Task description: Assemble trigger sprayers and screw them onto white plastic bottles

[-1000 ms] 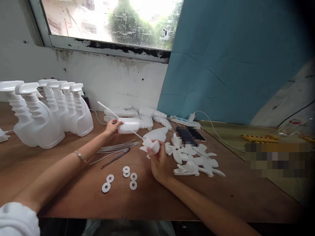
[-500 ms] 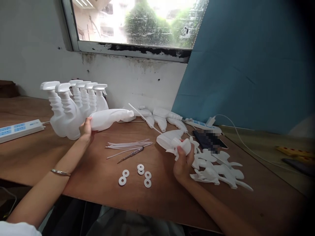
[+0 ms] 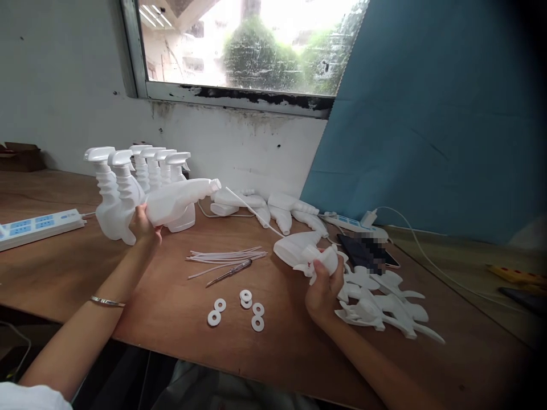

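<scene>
Above the brown tabletop [image 3: 282, 359]: bottle [image 3: 177, 201] and tube [image 3: 254, 211], neck facing tip

Left of centre, the left hand [image 3: 146, 229] holds the bottle by its base end, fingers curled around it. The bottle appears lifted, in front of the standing spray bottles [image 3: 111, 199]. Right of centre, the right hand [image 3: 322, 293] holds a spray head [image 3: 327, 260], its fingers narrowed around the white body. I see the tube apparently running from this head; the joint is lost against a white lying bottle [image 3: 285, 246] behind it.

1. Handling (my judgement). Support the base firmly without squeezing; the wall looks thin enough to flex. Bring neck and tube onto one line. Hold the spray head steady, since a slender tube is likely to swing at its tip. Watch the neck rim: contact there could deflect the tip. I would carry both forearms clear of the screwdriver [image 3: 231, 272] and washers [image 3: 245, 299] between them.

2. Orientation. The bottle's long axis runs left to right, slightly tilted: base at left and lower, neck at right and higher. The neck points right, toward the tube. The tube slants oppositely, from the right hand up and leftward. Its tip shows just beside the neck, apart from it; I cannot tell the gap in depth.
</scene>
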`<state>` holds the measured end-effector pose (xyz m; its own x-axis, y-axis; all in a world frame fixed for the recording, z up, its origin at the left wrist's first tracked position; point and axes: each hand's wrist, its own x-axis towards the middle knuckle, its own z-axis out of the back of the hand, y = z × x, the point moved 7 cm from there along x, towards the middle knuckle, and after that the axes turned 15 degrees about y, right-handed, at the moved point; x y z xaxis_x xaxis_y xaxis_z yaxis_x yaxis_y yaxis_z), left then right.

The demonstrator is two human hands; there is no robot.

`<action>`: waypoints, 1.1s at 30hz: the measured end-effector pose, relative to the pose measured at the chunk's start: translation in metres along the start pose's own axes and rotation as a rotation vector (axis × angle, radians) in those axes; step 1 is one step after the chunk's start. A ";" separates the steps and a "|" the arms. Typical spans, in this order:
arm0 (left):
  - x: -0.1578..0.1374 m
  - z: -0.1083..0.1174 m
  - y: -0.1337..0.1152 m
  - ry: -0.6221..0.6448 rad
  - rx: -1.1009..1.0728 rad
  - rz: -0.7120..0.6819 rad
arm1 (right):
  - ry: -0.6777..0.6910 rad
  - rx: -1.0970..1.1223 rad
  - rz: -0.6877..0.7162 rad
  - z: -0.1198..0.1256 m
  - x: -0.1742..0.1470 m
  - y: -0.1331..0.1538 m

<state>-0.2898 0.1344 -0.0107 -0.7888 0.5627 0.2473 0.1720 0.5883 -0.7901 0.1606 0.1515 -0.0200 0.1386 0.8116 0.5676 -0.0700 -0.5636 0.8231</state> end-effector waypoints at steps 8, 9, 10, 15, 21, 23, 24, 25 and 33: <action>-0.008 0.002 0.001 -0.066 -0.067 0.053 | 0.037 -0.035 -0.007 -0.003 0.000 0.004; -0.008 0.001 0.001 -0.065 -0.068 0.052 | 0.044 -0.046 -0.006 -0.003 0.000 0.005; -0.008 0.001 0.001 -0.064 -0.068 0.050 | 0.052 -0.058 -0.002 -0.004 0.000 0.006; -0.007 0.003 -0.001 -0.065 -0.042 0.025 | 0.089 -0.088 0.017 -0.006 0.001 0.007; -0.008 -0.004 -0.008 0.012 0.054 -0.035 | 0.088 -0.031 -0.011 -0.005 0.005 0.002; -0.011 -0.009 -0.011 0.054 0.084 -0.089 | 0.089 -0.014 -0.025 -0.005 0.006 0.000; -0.014 -0.012 -0.012 0.072 0.090 -0.106 | 0.098 -0.022 -0.032 -0.006 0.006 0.000; -0.016 -0.015 -0.012 0.096 0.095 -0.114 | 0.114 -0.040 -0.038 -0.007 0.005 -0.001; -0.060 -0.057 0.015 0.417 0.173 -0.006 | 0.491 -0.142 -0.138 -0.035 -0.009 -0.006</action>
<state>-0.2065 0.1427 -0.0055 -0.4781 0.7665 0.4288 0.0390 0.5063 -0.8615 0.1252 0.1534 -0.0293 -0.3210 0.8723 0.3690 -0.2213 -0.4479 0.8663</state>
